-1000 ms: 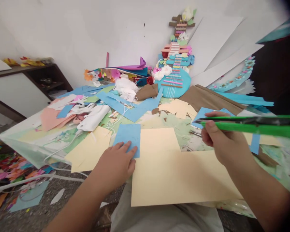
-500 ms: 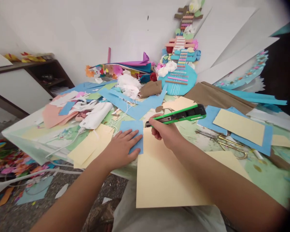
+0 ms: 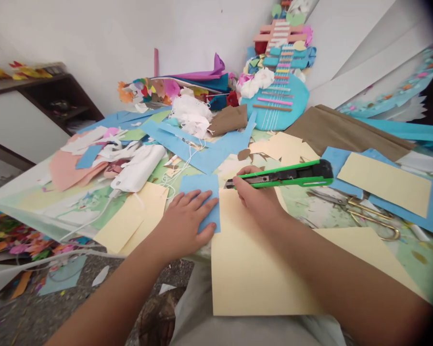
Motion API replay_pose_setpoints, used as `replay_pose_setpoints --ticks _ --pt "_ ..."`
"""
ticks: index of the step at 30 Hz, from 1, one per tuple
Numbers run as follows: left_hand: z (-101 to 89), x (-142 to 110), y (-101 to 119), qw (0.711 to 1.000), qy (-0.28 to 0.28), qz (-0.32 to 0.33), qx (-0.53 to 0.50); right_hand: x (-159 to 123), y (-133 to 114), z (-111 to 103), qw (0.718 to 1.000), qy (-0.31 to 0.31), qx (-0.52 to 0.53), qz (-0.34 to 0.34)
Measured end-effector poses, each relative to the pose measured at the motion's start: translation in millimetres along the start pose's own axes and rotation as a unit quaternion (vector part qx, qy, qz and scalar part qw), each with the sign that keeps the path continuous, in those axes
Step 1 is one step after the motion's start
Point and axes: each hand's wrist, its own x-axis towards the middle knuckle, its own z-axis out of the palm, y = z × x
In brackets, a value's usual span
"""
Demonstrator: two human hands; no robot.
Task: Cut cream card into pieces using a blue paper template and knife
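Note:
My left hand (image 3: 187,218) lies flat with fingers spread on a small blue paper piece (image 3: 207,180). Along that piece's right edge is a large cream paper sheet (image 3: 245,274), which overhangs the front of the table above my lap. My right hand (image 3: 254,192) grips a green and black utility knife (image 3: 288,174), its handle pointing right. The metal blade end is close to the sheet's top left corner, just right of the blue piece. Whether the blade touches the paper I cannot tell.
Golden-handled scissors (image 3: 371,214) lie on the right near a cream rectangle (image 3: 386,180) on blue paper. On the left are a white power bank (image 3: 139,166) with a cable and cream sheets (image 3: 133,216). A blue paper guitar (image 3: 277,103) leans against the wall behind.
The whole view has shifted slightly, dropping the guitar's top out of frame. My right hand and the knife have moved slightly right of the blue piece. My left hand stays flat on it.

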Motion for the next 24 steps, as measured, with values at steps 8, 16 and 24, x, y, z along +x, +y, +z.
replay_pose_setpoints --ticks 8,16,24 --pt "1.5 1.4 -0.3 1.0 -0.005 -0.019 -0.005 -0.9 1.0 2.1 0.999 0.032 -0.009 -0.015" --pt "2.0 1.5 -0.6 1.0 0.002 -0.015 -0.006 -2.8 -2.6 2.5 0.997 0.019 -0.057 -0.047" --pt "3.0 0.6 -0.7 1.0 -0.002 -0.019 -0.016 -2.6 -3.5 11.2 0.993 -0.003 -0.095 -0.067"
